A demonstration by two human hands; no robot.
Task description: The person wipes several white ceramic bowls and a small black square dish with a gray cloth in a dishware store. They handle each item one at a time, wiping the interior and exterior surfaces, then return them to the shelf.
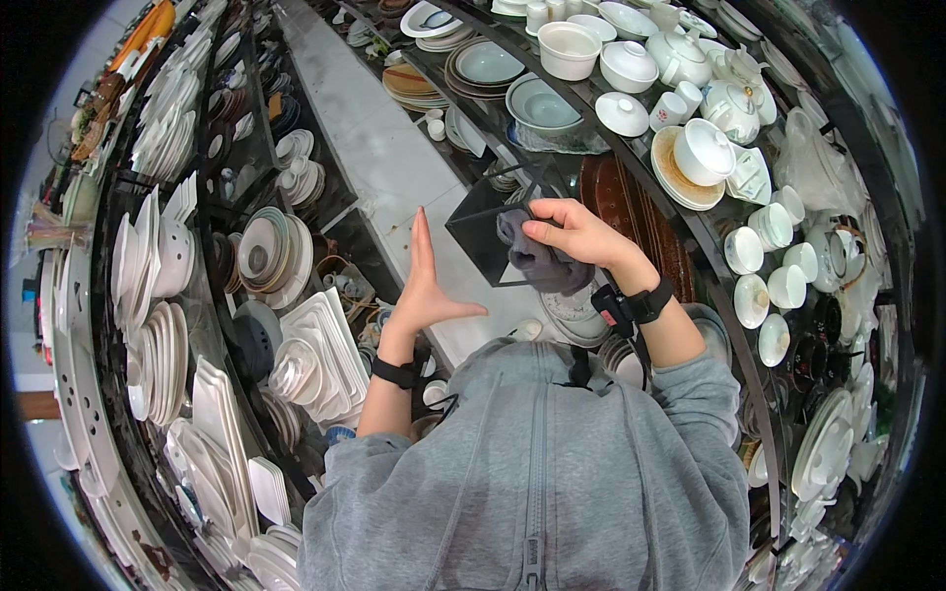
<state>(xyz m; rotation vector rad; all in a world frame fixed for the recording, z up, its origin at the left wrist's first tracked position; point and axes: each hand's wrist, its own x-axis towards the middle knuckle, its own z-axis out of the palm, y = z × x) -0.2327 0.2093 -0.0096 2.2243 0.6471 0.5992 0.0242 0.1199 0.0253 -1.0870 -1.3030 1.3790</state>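
Observation:
A bunched dark grey cloth (550,262) hangs from my right hand (576,233), pinched between thumb and fingers. Right beside and behind the cloth is a dark, see-through box-like stand (484,233) with thin straight edges; how it is supported cannot be told. My left hand (429,284) is raised over the aisle to the left of that box, thumb and fingers spread apart, holding nothing. A gap lies between it and the box. Black bands circle both wrists, and the right one also carries a small black device (613,306).
Shelves crowded with crockery flank a narrow grey aisle floor (384,140). Close on the right are a lidded white bowl (704,151), white cups and teapots along a dark shelf edge. To the left stand stacked rectangular white plates (332,347) and round plates (277,255).

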